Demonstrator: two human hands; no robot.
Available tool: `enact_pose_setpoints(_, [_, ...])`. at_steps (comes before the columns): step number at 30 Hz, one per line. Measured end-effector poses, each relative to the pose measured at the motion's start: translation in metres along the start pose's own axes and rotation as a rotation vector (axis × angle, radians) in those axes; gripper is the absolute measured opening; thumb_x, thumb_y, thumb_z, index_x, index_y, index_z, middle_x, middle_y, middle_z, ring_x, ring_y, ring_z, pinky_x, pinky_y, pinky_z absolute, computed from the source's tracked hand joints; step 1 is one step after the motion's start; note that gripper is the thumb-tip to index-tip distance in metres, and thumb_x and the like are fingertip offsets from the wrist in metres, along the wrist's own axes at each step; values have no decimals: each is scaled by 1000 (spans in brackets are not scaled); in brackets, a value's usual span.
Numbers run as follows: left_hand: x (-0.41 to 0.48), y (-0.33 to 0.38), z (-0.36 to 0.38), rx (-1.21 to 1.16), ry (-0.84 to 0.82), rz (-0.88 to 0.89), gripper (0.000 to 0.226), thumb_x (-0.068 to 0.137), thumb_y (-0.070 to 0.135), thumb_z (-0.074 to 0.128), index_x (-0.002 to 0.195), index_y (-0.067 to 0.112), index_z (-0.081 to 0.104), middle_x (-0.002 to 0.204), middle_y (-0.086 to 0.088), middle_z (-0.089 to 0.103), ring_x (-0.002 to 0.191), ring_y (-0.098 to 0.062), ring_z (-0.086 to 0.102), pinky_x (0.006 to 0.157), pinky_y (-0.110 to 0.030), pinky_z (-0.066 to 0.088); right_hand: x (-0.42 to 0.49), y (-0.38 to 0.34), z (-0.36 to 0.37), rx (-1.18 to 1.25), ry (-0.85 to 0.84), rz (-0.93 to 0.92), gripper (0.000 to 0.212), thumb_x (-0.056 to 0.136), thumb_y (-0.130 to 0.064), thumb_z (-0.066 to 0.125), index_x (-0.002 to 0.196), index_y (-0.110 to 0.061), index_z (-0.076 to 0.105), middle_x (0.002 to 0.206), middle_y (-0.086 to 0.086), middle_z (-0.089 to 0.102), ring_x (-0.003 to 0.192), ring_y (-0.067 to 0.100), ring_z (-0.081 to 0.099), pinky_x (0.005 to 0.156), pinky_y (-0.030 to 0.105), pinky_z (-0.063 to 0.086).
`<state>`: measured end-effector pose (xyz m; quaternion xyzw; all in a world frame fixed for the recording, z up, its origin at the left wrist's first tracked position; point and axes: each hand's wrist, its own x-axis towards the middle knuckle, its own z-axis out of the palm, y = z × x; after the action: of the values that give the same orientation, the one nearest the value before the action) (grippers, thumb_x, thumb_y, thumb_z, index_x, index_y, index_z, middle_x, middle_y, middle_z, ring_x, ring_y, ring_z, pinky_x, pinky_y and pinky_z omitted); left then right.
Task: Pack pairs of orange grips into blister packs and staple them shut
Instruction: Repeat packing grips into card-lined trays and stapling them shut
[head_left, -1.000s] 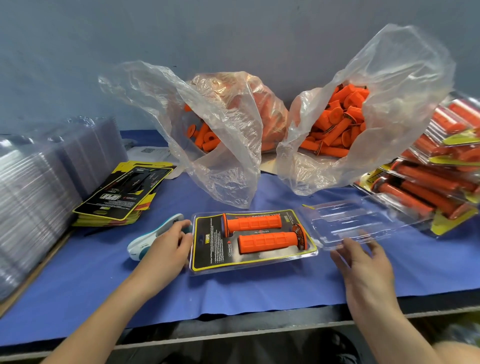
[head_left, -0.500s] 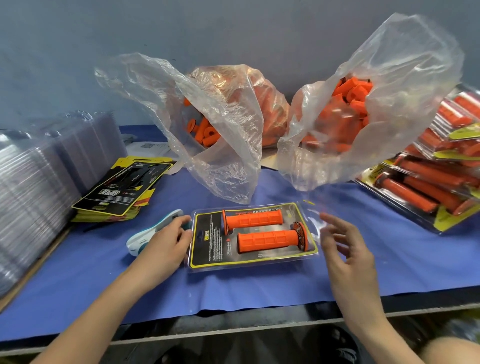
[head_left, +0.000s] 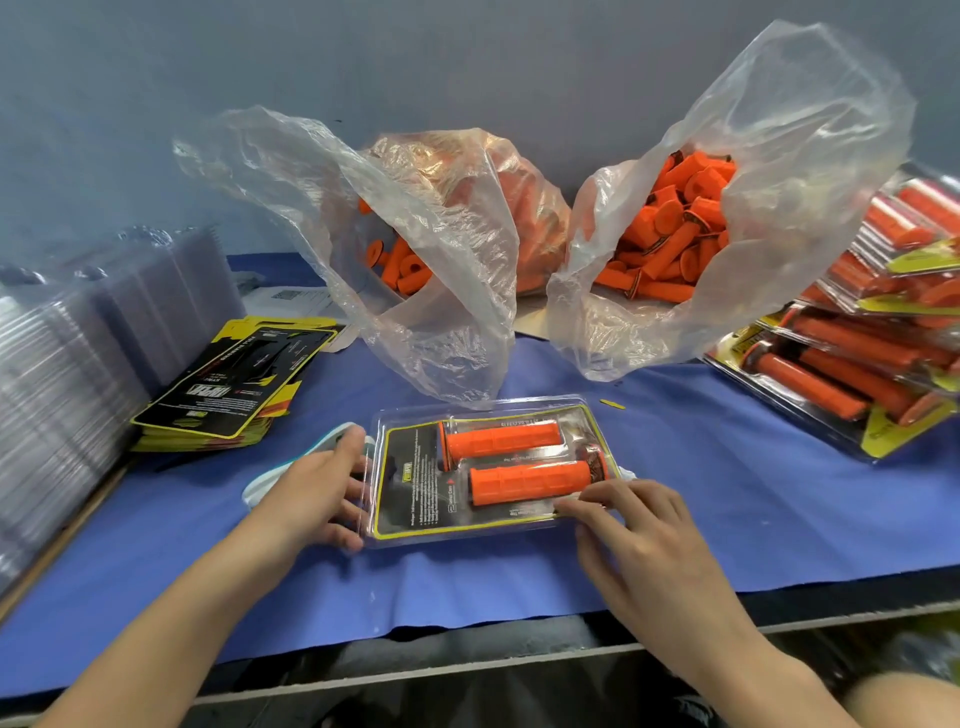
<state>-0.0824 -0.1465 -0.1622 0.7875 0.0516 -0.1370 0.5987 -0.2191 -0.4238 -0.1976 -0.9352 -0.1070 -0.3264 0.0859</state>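
Head view: loose fingers (head_left: 602, 499) of the left hand (head_left: 317, 493) and right hand (head_left: 644, 545) are pressing the pack (head_left: 415, 499) lying between them. Slipping fingers could be letting the pack pop open, spilling the grips (head_left: 504, 439).

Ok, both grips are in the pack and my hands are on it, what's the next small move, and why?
Probably lift the stapler with your left hand. Both orange grips lie closed inside the blister pack, your right hand presses its front right corner, and the stapler sits by your left hand.
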Motion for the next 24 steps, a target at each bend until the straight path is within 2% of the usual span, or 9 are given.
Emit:
enact_pose_setpoints(2, [-3, -5, 1, 128, -31, 43, 38, 99, 40, 52, 90, 6, 65, 59, -6, 57, 40, -19, 53, 38, -29, 48, 2, 1, -4, 33, -41, -28, 29, 96, -31, 47, 112, -26, 70, 106, -11, 64, 94, 18, 56, 94, 30, 41])
enact_pose_setpoints(4, [-5, -10, 1, 281, -56, 86, 32, 99, 32, 55, 91, 2, 64, 54, -3, 58, 40, -21, 54, 45, -31, 49, 6, 3, -11, 179, -70, 7, 27, 99, -34, 48, 113, -28, 69, 106, -16, 64, 97, 11, 56, 93, 25, 41])
enact_pose_setpoints(6, [-5, -12, 1, 347, -65, 111, 30, 99, 30, 55, 93, 1, 63, 59, -5, 63, 41, -21, 56, 47, -30, 49, 15, 12, -19, 469, -11, 245, 24, 102, -35, 49, 114, -28, 68, 107, -18, 66, 99, 4, 59, 89, 19, 44])
enact_pose_setpoints(8, [-5, -11, 1, 351, -71, 110, 29, 99, 29, 54, 95, 2, 63, 65, -8, 67, 42, -20, 57, 44, -27, 50, 29, 29, -24, 675, 76, 610, 22, 101, -28, 52, 115, -26, 68, 104, -11, 69, 92, 6, 65, 81, 22, 51])
enact_pose_setpoints(10, [-5, -11, 1, 351, -76, 92, 28, 99, 28, 55, 96, 1, 63, 62, -7, 67, 42, -20, 57, 44, -27, 50, 45, 43, -22, 851, -80, 873, 22, 100, -18, 53, 117, -15, 67, 98, -1, 69, 78, 14, 66, 69, 27, 56])
enact_pose_setpoints(11, [-4, -11, 1, 341, -84, 81, 28, 99, 27, 55, 96, 0, 62, 60, -6, 66, 43, -20, 56, 44, -28, 50, 52, 45, -19, 949, -202, 930, 21, 100, -16, 53, 114, -9, 67, 95, 4, 68, 71, 16, 63, 63, 27, 57])
enact_pose_setpoints(13, [-3, -10, 1, 309, -103, 55, 28, 99, 26, 55, 97, -1, 61, 59, -4, 64, 44, -19, 55, 44, -29, 50, 60, 47, -14, 1023, -375, 943, 21, 100, -18, 53, 106, -9, 71, 85, 7, 68, 64, 17, 57, 57, 27, 56])
enact_pose_setpoints(16, [-2, -10, 1, 276, -115, 33, 26, 99, 26, 56, 98, 1, 62, 57, 0, 64, 48, -19, 56, 46, -30, 51, 64, 51, -10, 1050, -438, 912, 23, 97, -26, 58, 98, -15, 77, 72, -1, 69, 53, 9, 54, 52, 23, 53])
enact_pose_setpoints(24, [-4, -10, 5, 257, -58, 12, 40, 102, 38, 46, 99, 1, 59, 67, -16, 63, 42, -22, 56, 45, -27, 48, 64, 58, -2, 1145, -551, 958, 22, 98, -23, 57, 101, -11, 75, 80, 12, 71, 64, 18, 61, 50, 24, 52])
